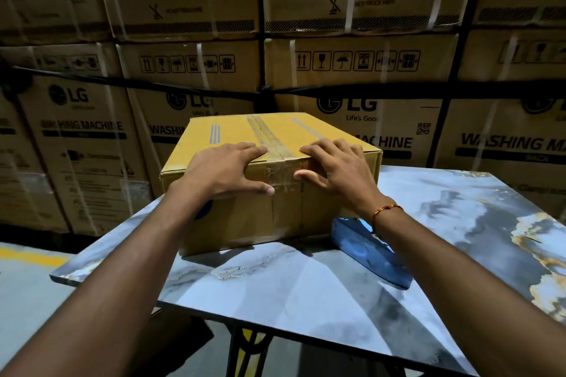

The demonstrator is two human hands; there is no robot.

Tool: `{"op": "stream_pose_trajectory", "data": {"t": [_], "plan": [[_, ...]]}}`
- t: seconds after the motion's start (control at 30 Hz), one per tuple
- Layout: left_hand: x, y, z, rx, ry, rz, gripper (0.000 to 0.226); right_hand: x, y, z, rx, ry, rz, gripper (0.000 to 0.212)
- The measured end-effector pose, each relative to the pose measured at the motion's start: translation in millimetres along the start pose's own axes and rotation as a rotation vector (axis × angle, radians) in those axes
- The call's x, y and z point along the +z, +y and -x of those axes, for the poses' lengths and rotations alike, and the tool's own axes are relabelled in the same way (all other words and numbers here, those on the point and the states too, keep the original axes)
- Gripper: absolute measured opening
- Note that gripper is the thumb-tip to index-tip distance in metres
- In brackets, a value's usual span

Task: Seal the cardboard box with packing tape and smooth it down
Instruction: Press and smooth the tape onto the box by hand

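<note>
A closed yellow-brown cardboard box [245, 217] stands on a marble-patterned table [306, 291]. A strip of clear packing tape [269, 139] runs along the top seam and folds down over the near edge onto the front face. My left hand [226, 168] lies flat on the box's near top edge, left of the tape, thumb pressed on the front face. My right hand [337, 168] lies flat on the same edge, right of the tape, thumb touching the taped front. Neither hand holds anything.
A blue tape dispenser [364, 251] lies on the table just right of the box, partly under my right forearm. Stacked washing machine cartons [382, 70] form a wall close behind the table. Grey floor with a yellow line [33, 255] lies to the left.
</note>
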State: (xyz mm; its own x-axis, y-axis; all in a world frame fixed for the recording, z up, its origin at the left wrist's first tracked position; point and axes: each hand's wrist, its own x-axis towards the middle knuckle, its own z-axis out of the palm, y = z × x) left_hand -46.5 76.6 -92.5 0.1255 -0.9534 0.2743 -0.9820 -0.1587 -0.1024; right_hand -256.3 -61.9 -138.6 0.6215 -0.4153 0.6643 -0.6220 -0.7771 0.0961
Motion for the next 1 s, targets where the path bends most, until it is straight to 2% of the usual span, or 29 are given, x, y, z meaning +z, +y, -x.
{"op": "stream_pose_trajectory", "data": {"t": [0.1,0.2,0.37,0.47,0.63,1.0], "plan": [[0,0,-3,-0.019,0.004,0.047,0.113,-3,6,1,-0.050,-0.074,0.023,0.070],[-3,9,-8,-0.073,0.043,0.110,0.101,-8,10,0,-0.061,-0.125,-0.023,0.067],[-4,31,-18,-0.141,0.142,0.014,0.089,-22,20,-4,-0.033,-0.213,-0.312,0.045],[2,36,-19,-0.149,0.212,-0.005,0.090,-27,20,-5,0.003,-0.257,-0.401,0.052],[13,37,-11,-0.132,0.279,-0.082,0.087,-27,16,-5,0.036,-0.240,-0.408,0.053],[18,33,-5,-0.094,0.251,-0.142,0.091,-14,5,-4,0.055,-0.115,-0.239,0.048]]}}
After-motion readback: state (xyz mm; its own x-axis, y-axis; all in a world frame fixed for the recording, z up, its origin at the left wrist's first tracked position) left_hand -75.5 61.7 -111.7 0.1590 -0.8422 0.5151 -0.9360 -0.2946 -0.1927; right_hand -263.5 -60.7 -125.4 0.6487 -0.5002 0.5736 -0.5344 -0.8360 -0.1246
